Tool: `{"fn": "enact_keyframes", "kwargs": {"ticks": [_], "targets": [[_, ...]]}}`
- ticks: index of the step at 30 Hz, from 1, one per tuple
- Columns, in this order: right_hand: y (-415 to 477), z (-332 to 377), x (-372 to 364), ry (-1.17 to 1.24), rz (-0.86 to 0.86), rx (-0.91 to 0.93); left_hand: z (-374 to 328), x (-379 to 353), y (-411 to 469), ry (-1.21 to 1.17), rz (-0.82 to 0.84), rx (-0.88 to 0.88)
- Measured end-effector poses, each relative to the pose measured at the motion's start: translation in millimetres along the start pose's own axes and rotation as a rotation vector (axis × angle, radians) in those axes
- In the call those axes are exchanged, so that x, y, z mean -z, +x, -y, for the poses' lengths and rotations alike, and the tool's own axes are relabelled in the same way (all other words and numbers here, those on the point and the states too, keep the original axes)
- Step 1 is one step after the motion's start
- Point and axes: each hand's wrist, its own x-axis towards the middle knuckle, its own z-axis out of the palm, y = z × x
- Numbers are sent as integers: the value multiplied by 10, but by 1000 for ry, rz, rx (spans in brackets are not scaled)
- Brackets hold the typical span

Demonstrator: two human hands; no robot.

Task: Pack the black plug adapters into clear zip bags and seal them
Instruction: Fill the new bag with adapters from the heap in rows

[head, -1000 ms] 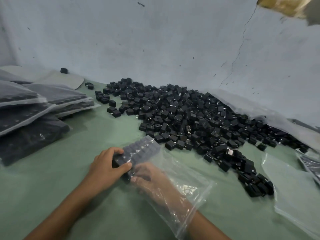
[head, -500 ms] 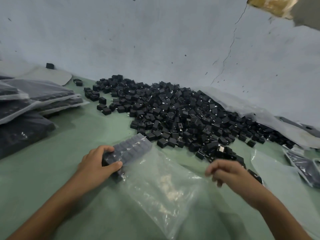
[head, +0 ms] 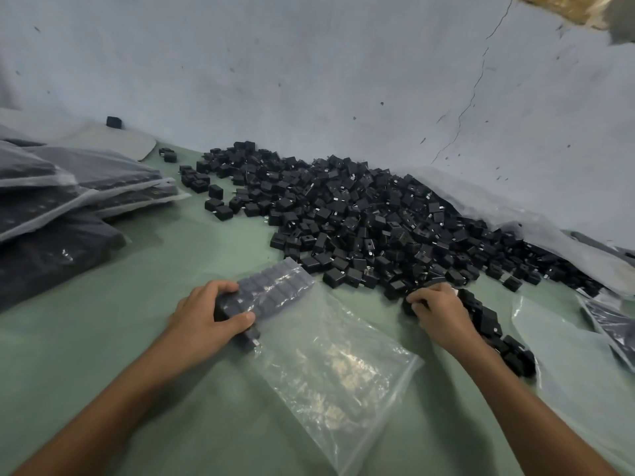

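Observation:
A clear zip bag (head: 330, 359) lies flat on the green table, its open mouth toward me. Rows of black plug adapters (head: 275, 286) fill its far end. My left hand (head: 209, 317) grips that filled end through the plastic, thumb on the near side. A large heap of loose black adapters (head: 360, 218) spreads across the table behind the bag. My right hand (head: 436, 310) rests on the heap's near edge, fingers curled around loose adapters (head: 409, 307).
Stacked filled bags (head: 68, 197) sit at the left. Spare clear bags (head: 563, 345) lie at the right, beside a packed one (head: 611, 321). A crumpled plastic sheet (head: 515, 214) runs along the cracked grey wall (head: 309, 80). More adapters (head: 508, 348) trail past my right wrist.
My right hand came out of the bag and moved right and forward to the heap's near edge, where it now closes on loose adapters. My left hand keeps its grip on the bag's filled end.

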Motion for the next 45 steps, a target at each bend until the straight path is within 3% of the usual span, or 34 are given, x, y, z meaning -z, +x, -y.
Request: {"fn": "enact_keyframes", "kwargs": {"ticks": [9, 14, 19, 26, 31, 35, 37, 41, 45], "targets": [[-35, -122, 140, -56, 236, -15, 11, 11, 3, -9, 6, -10], [-327, -108, 238, 79, 197, -27, 19, 6, 12, -1, 6, -16], [-1005, -170, 502, 593, 73, -137, 51, 4, 29, 2, 9, -24], [-1854, 226, 339, 964, 483, -192, 59, 0, 43, 3, 19, -25], [-1717, 678, -32, 1468, 522, -304, 50, -6, 33, 4, 21, -24], [-1471, 963, -203, 1852, 693, -381, 26, -15, 27, -2, 5, -18], [-1317, 1112, -301, 1855, 751, -333, 26, -11, 23, -7, 5, -16], [-992, 1425, -484, 1562, 696, -90, 38, -19, 10, 10, 4, -25], [-836, 1592, -621, 1256, 516, 144, 35, -21, 17, 19, 10, -21]]}}
